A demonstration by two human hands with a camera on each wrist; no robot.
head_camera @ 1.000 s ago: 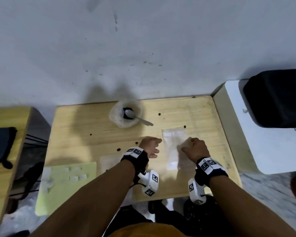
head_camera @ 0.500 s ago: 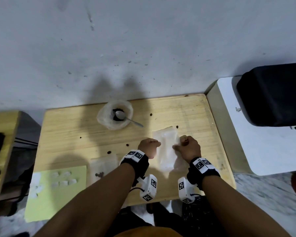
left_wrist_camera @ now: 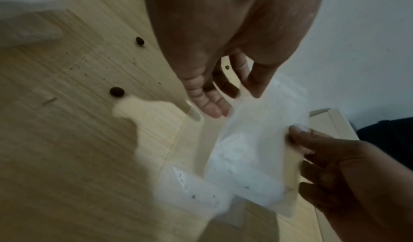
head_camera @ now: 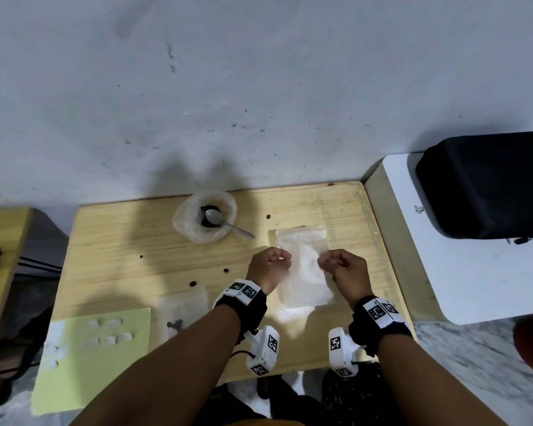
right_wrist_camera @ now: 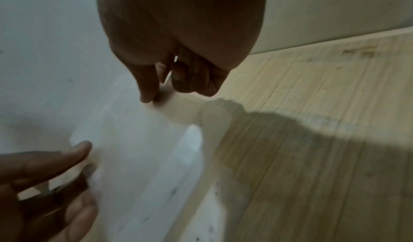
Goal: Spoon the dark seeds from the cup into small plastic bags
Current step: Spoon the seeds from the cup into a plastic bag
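Both hands are up off the surface [head_camera: 130, 241] now, the bag [head_camera: 302, 265] lifted between them where it lay flat before. Left hand [head_camera: 268, 267] pinches one edge, right hand [head_camera: 346, 270] the other. The wrist views show thumbs clamped on plastic. Cup [head_camera: 205, 216], spoon [head_camera: 225, 224] inside, sits behind.

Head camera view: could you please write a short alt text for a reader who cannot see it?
Two hands, left and right, hold a clear plastic bag by its side edges over a wooden table. Behind them a cup of dark seeds holds a metal spoon; a green sheet lies at the near left.
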